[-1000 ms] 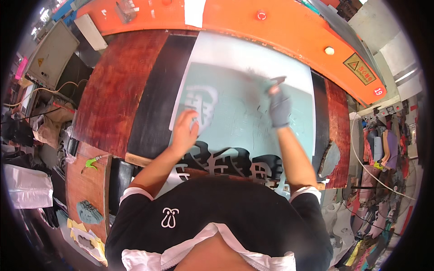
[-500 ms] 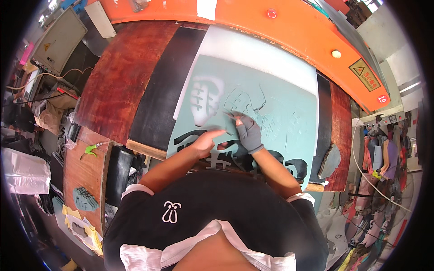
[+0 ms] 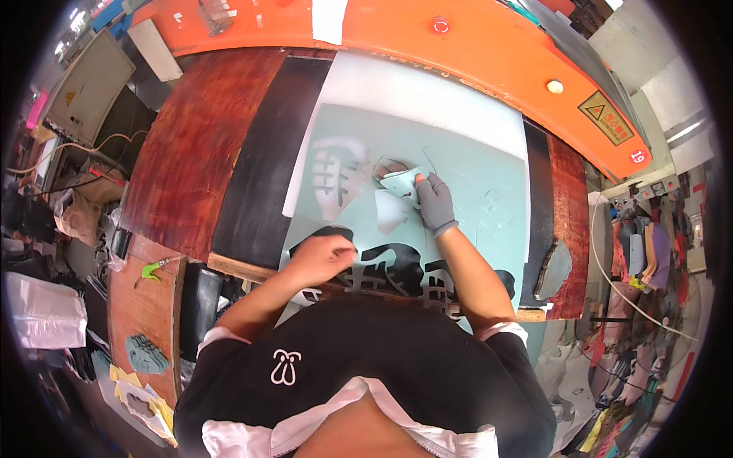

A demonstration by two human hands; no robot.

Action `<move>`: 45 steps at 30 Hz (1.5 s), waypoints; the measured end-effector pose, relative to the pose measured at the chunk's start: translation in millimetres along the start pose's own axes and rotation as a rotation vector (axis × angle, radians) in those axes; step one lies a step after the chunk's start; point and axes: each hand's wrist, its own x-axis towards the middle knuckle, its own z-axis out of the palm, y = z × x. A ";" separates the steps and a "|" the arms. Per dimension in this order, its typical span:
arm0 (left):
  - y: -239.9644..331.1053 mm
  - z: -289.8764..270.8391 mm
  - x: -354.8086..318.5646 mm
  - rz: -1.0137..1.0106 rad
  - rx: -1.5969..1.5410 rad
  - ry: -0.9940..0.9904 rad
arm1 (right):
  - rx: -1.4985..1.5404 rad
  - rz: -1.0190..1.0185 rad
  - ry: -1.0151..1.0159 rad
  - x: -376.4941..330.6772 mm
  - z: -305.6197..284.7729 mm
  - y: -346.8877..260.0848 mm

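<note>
A pale green sheet [image 3: 489, 229] with cut-out shapes lies in front of me on a white board [image 3: 427, 85]. My right hand [image 3: 437, 204], in a grey glove with bare fingertips, grips a pale green cut piece [image 3: 401, 182] and lifts it partly out of the sheet. White shows through the opening beneath it. Left of that is another opening [image 3: 330, 179] with cross-bars. My left hand [image 3: 324, 256] is bare and hovers over the sheet's near left part, fingers curled together; whatever they hold is hidden. Dark shows through openings [image 3: 397, 267] along the near edge.
An orange machine beam [image 3: 496, 46] with a red button runs across the far side. Green cut pieces [image 3: 145, 354] are stacked on the wooden side board at left, near a green-handled tool [image 3: 153, 269]. A grey-green piece [image 3: 555, 269] lies at right.
My right hand has raised the cut piece, exposing a white opening beneath. My left hand has drawn back toward me and left, its fingers now curled. The view has shifted slightly.
</note>
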 end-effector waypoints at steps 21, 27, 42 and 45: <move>-51.1 38.0 67.6 0.101 0.737 0.154 | -0.022 -0.105 0.589 133.2 -83.7 -97.5; -62.5 42.2 66.2 0.132 0.723 0.200 | -0.067 -0.127 0.576 131.6 -91.0 -98.2; 51.3 29.4 154.0 0.610 0.316 0.452 | -0.085 -0.186 0.271 18.6 -18.8 -69.6; 39.8 31.9 153.4 0.825 0.295 0.484 | 0.045 -0.065 0.290 24.6 -28.6 -56.0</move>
